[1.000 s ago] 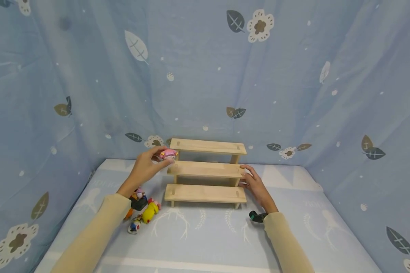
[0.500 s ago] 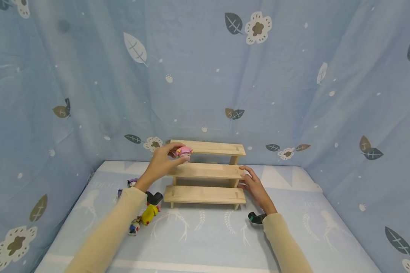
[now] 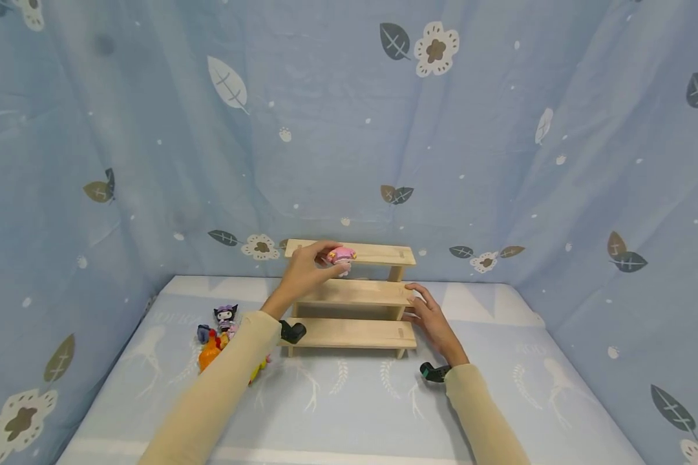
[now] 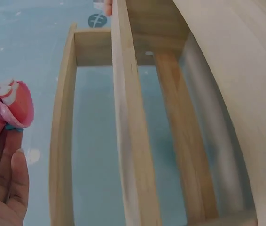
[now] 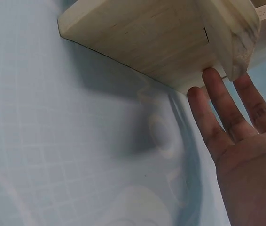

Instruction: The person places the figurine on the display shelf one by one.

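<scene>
A small toy figurine with a pink hood (image 3: 342, 254) is pinched between the thumb and fingers of my left hand (image 3: 304, 274). It is held in front of the top tier of a three-tier wooden display stand (image 3: 349, 332), above the middle tier. In the left wrist view, the pink figurine (image 4: 15, 106) appears tipped sideways beside the stand's boards. My right hand (image 3: 434, 321) grips the right end of the middle tier, one finger over the board and others lower. From the right wrist view, its fingertips (image 5: 211, 75) touch the wood from below.
Several other figurines lie left of the stand, among them a black-and-white one (image 3: 225, 315) and an orange one (image 3: 209, 354); my left sleeve partly covers the group. The stand rests on a pale blue patterned cloth (image 3: 349, 413), with a blue curtain (image 3: 326, 129) behind.
My left hand has carried the pink-hooded figurine rightward, from the stand's left edge to in front of the top tier. The forearm now uncovers some figurines and hides others. My right hand stays put.
</scene>
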`<state>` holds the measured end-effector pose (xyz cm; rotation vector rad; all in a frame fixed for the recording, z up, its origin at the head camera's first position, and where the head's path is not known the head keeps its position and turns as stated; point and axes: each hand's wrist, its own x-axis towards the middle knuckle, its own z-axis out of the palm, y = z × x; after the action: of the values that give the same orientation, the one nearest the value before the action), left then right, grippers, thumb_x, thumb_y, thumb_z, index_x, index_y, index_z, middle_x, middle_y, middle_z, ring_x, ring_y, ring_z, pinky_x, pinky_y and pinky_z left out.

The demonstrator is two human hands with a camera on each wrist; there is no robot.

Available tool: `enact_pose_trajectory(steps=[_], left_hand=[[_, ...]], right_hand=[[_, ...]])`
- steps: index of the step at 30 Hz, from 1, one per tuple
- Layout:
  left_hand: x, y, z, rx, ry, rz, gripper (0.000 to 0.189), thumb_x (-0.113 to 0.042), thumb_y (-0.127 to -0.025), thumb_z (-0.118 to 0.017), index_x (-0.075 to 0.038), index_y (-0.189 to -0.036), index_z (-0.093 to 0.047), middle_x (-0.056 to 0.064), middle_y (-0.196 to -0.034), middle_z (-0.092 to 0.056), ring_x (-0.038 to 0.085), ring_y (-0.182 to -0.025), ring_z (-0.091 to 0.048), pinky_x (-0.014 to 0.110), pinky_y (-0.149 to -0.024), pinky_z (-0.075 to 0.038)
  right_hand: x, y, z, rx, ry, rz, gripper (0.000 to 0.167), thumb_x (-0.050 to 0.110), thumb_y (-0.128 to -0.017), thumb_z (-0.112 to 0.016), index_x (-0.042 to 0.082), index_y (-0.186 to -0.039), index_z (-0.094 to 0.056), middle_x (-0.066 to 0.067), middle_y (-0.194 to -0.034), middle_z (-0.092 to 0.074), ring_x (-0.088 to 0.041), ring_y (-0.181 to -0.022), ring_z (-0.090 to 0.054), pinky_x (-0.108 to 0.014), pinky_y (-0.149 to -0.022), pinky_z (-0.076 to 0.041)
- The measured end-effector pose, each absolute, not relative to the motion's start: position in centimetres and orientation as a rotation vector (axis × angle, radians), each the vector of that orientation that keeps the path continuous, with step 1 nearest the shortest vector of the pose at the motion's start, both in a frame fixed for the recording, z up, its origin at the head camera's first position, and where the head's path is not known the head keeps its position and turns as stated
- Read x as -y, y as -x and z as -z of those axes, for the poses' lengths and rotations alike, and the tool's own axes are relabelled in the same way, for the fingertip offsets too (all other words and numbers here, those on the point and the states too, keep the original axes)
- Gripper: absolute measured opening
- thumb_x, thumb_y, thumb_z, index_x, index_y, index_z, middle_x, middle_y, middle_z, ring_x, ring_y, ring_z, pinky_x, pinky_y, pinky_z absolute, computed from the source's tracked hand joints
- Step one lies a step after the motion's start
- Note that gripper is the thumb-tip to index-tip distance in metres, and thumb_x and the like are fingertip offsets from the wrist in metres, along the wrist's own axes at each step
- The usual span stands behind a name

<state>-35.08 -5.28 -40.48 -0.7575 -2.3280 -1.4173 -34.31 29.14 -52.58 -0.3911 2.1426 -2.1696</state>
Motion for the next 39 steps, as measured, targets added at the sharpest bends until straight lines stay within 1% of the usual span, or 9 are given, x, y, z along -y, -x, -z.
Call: enact_pose_trajectory(steps=[6, 12, 16, 20, 22, 27, 29, 34, 39], left_hand=[[3.1, 35.6, 40.6, 2.298, 0.785, 1.456, 0.048, -0.031, -0.088, -0.084, -0.011, -0.129, -0.069, 0.003, -0.109, -0.072, 0.021, -0.09, -0.067, 0.035, -0.081, -0.056], [0.1, 36.2, 40.8, 2.29, 0.767, 1.526, 0.047, -0.03, -0.089, -0.083, -0.01, -0.129, -0.069, 0.005, -0.114, -0.073, 0.024, -0.096, -0.068, 0.035, -0.084, -0.056], [-1.8, 36.5, 40.9, 2.296, 0.769, 1.527, 0.047, -0.031, -0.09, -0.083, -0.01, -0.129, -0.069, 0.005, -0.114, -0.073, 0.021, -0.096, -0.068, 0.035, -0.085, -0.057], [-3.2, 36.9, 40.9, 2.278, 0.805, 1.546, 0.045, -0.024, -0.09, -0.083, -0.006, -0.129, -0.068, 0.009, -0.114, -0.072, 0.022, -0.099, -0.068, 0.043, -0.089, -0.057], [-3.7, 37.2, 40.9, 2.279, 0.812, 1.551, 0.044, -0.021, -0.09, -0.083, -0.005, -0.129, -0.068, 0.01, -0.114, -0.072, 0.022, -0.101, -0.068, 0.044, -0.09, -0.057], [-4.5, 37.8, 40.8, 2.278, 0.788, 1.545, 0.043, -0.017, -0.091, -0.082, -0.006, -0.13, -0.067, 0.008, -0.111, -0.072, 0.019, -0.099, -0.068, 0.031, -0.085, -0.058], [-4.7, 38.0, 40.7, 2.281, 0.781, 1.552, 0.044, -0.017, -0.091, -0.081, -0.006, -0.131, -0.067, 0.008, -0.11, -0.072, 0.018, -0.098, -0.068, 0.029, -0.084, -0.058], [-5.1, 38.4, 40.7, 2.296, 0.772, 1.582, 0.044, -0.021, -0.092, -0.081, -0.007, -0.131, -0.067, 0.007, -0.108, -0.072, 0.017, -0.091, -0.069, 0.029, -0.081, -0.058], [-5.4, 38.9, 40.6, 2.281, 0.783, 1.598, 0.043, -0.025, -0.092, -0.081, -0.01, -0.13, -0.068, 0.005, -0.109, -0.073, 0.015, -0.089, -0.068, 0.029, -0.076, -0.058]], right_hand=[[-29.1, 34.3, 52.8, -2.158, 0.389, 2.169, 0.045, 0.035, -0.109, -0.053, 0.019, -0.15, -0.043, -0.023, -0.144, -0.05, -0.051, -0.127, -0.052, -0.066, -0.105, -0.042], [-29.2, 34.2, 52.8, -2.169, 0.359, 2.169, 0.044, 0.035, -0.109, -0.053, 0.021, -0.149, -0.044, -0.023, -0.14, -0.054, -0.051, -0.125, -0.054, -0.064, -0.104, -0.044], [-29.3, 34.1, 52.6, -2.174, 0.328, 2.163, 0.044, 0.034, -0.109, -0.053, 0.02, -0.149, -0.044, -0.023, -0.138, -0.055, -0.044, -0.12, -0.06, -0.063, -0.103, -0.046], [-29.3, 34.2, 52.3, -2.176, 0.31, 2.148, 0.044, 0.035, -0.109, -0.053, 0.021, -0.15, -0.044, -0.023, -0.139, -0.055, -0.036, -0.116, -0.063, -0.06, -0.102, -0.047], [-29.3, 34.2, 52.2, -2.181, 0.297, 2.134, 0.045, 0.037, -0.108, -0.054, 0.022, -0.15, -0.044, -0.022, -0.14, -0.055, -0.035, -0.115, -0.064, -0.058, -0.101, -0.049], [-29.3, 34.5, 51.9, -2.182, 0.273, 2.101, 0.044, 0.04, -0.107, -0.056, 0.026, -0.148, -0.047, -0.019, -0.141, -0.056, -0.033, -0.116, -0.064, -0.054, -0.098, -0.051], [-29.3, 34.6, 51.9, -2.177, 0.271, 2.101, 0.044, 0.039, -0.107, -0.055, 0.025, -0.148, -0.046, -0.02, -0.141, -0.056, -0.034, -0.116, -0.064, -0.055, -0.099, -0.051], [-29.4, 34.4, 52.1, -2.172, 0.258, 2.107, 0.047, 0.041, -0.107, -0.056, 0.024, -0.149, -0.045, -0.021, -0.141, -0.054, -0.037, -0.118, -0.061, -0.057, -0.101, -0.049], [-29.4, 34.3, 52.2, -2.187, 0.266, 2.104, 0.047, 0.043, -0.106, -0.057, 0.024, -0.147, -0.046, -0.02, -0.14, -0.056, -0.04, -0.12, -0.06, -0.053, -0.097, -0.051]])
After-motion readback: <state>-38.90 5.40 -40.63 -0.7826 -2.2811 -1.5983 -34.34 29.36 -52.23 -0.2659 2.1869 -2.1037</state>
